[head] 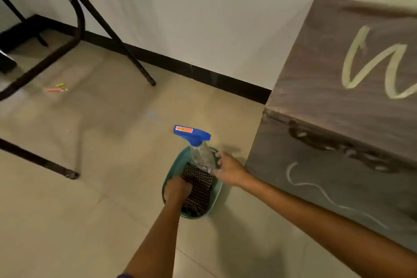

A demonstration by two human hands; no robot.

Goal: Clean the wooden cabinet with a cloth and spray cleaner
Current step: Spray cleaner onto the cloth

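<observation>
A teal basket (174, 168) stands on the floor beside the dark wooden cabinet (327, 88), whose top and side carry chalk scribbles. Inside the basket lie a black-and-white checked cloth (199, 192) and a clear spray bottle (202, 153) with a blue trigger head, standing upright. My left hand (178, 188) reaches into the basket and rests on the cloth's left edge, fingers curled into it. My right hand (230, 170) is at the bottle's lower right side, fingers spread and touching it.
Black metal table legs (79, 20) stand at the left over the tiled floor. Pink and yellow chalk pieces (56, 88) lie under them. A white wall with a black skirting board (203, 74) runs behind the basket.
</observation>
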